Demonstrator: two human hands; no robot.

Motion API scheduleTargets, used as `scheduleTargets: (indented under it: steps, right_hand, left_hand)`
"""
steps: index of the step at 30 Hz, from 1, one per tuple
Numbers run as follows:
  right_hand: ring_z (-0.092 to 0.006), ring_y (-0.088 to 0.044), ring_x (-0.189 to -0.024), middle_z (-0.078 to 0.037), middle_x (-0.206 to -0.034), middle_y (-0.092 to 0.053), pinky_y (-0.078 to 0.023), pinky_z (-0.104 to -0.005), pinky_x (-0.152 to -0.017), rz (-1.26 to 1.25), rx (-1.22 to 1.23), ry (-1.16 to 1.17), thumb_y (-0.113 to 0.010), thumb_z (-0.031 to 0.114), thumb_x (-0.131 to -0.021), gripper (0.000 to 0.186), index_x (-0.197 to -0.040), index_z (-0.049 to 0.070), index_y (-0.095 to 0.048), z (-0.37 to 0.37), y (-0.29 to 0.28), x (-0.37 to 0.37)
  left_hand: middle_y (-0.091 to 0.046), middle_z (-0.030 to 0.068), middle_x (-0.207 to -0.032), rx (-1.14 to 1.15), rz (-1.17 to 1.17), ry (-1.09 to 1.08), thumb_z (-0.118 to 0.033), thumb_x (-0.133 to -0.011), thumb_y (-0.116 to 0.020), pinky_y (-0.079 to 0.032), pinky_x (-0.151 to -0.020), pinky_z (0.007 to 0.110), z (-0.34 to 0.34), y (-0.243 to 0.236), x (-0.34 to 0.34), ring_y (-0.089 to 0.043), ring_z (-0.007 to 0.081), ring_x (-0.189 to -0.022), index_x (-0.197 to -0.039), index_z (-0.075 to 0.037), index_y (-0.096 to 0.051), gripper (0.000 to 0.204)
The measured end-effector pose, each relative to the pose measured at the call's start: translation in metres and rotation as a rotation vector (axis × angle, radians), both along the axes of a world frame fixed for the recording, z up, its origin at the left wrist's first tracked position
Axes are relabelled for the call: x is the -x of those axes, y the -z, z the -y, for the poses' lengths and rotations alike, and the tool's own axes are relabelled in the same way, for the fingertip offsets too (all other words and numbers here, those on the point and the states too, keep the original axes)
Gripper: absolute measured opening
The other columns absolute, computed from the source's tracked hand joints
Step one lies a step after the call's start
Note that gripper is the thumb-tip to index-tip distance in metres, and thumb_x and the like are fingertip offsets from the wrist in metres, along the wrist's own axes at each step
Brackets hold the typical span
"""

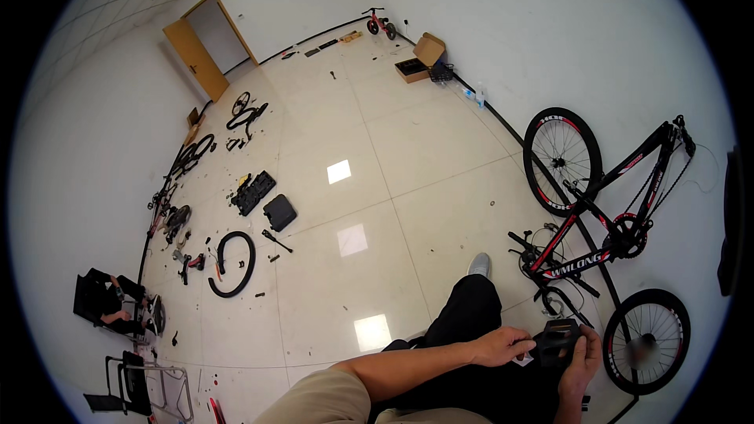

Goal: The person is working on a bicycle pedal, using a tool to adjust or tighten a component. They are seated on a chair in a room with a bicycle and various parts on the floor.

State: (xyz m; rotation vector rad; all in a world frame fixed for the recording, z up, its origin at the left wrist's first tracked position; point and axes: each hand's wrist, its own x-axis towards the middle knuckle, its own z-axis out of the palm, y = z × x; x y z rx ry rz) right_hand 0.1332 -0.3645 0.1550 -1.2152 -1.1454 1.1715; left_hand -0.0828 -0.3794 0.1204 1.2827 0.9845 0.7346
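Over my lap, both hands are at a black bicycle pedal [559, 339] with a brownish strip across it. My right hand [580, 365] grips its right side, thumb along the edge. My left hand [503, 346] is closed in a pinch at the pedal's left edge; its fingertips are partly hidden. A small pale scrap [522, 360] shows just below those fingertips. To the right, a black and red bicycle frame [585, 263] rests upside down near the wall, its handlebar [581, 283] on the floor. One wheel [561, 161] stands behind it, another wheel [646, 341] nearer me.
An open black tool case [253, 192], a tyre [251, 263] and scattered bike parts lie on the tiled floor to the left. A seated person [118, 310] and a folding chair [126, 389] are at the lower left. An open cardboard box [424, 59] sits by the far wall.
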Motion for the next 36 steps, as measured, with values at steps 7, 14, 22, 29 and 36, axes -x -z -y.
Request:
scheduleTargets:
  steps: [7, 14, 22, 29, 36]
  right_hand:
    - [-0.0079, -0.052, -0.07, -0.007, -0.095, -0.064, -0.043, -0.0221, -0.064, -0.008, 0.0, -0.006, -0.05, 0.015, -0.103, 0.025, -0.119, -0.002, -0.056, 0.0, 0.002, -0.002]
    - [-0.0084, -0.053, -0.07, -0.007, -0.095, -0.064, -0.044, -0.0222, -0.063, -0.006, -0.003, -0.009, -0.05, 0.014, -0.102, 0.025, -0.12, -0.003, -0.056, -0.001, 0.003, -0.001]
    - [-0.0115, -0.054, -0.069, -0.01, -0.096, -0.065, -0.045, -0.0244, -0.062, -0.052, 0.004, -0.015, -0.053, 0.016, -0.101, 0.025, -0.118, -0.003, -0.055, -0.001, 0.004, 0.0]
    - [-0.0124, -0.055, -0.068, -0.011, -0.096, -0.065, -0.046, -0.0252, -0.063, -0.128, 0.019, -0.021, -0.053, 0.015, -0.102, 0.025, -0.119, -0.003, -0.053, -0.002, 0.002, 0.002]
    - [-0.0124, -0.056, -0.068, -0.012, -0.097, -0.065, -0.047, -0.0251, -0.062, -0.22, 0.034, -0.013, -0.052, 0.014, -0.102, 0.024, -0.12, -0.002, -0.054, -0.003, 0.002, 0.001]
  left_hand:
    - [-0.067, 0.0076, -0.078, -0.061, -0.018, 0.044, -0.017, -0.098, -0.058, -0.051, -0.07, 0.032, -0.001, -0.007, 0.004, -0.062, 0.017, -0.073, -0.1, 0.0, -0.067, 0.019]
    - [-0.066, 0.0143, -0.079, -0.247, -0.168, -0.065, -0.013, -0.088, -0.07, -0.05, -0.064, 0.035, 0.004, -0.01, 0.003, -0.064, 0.0267, -0.07, -0.097, 0.001, -0.068, 0.016]
    - [-0.062, 0.0135, -0.082, -0.556, -0.238, -0.19, -0.006, -0.079, -0.075, -0.051, -0.066, 0.04, 0.007, -0.005, 0.002, -0.062, 0.0331, -0.078, -0.093, -0.001, -0.067, 0.017]
    - [-0.06, 0.0129, -0.086, -0.64, -0.262, -0.251, -0.006, -0.08, -0.073, -0.051, -0.072, 0.04, 0.007, -0.006, 0.002, -0.061, 0.0329, -0.083, -0.095, -0.002, -0.065, 0.018]
    - [-0.059, 0.0145, -0.085, -0.642, -0.262, -0.223, -0.014, -0.092, -0.065, -0.051, -0.073, 0.041, 0.007, -0.004, 0.001, -0.061, 0.0339, -0.082, -0.101, -0.001, -0.062, 0.016]
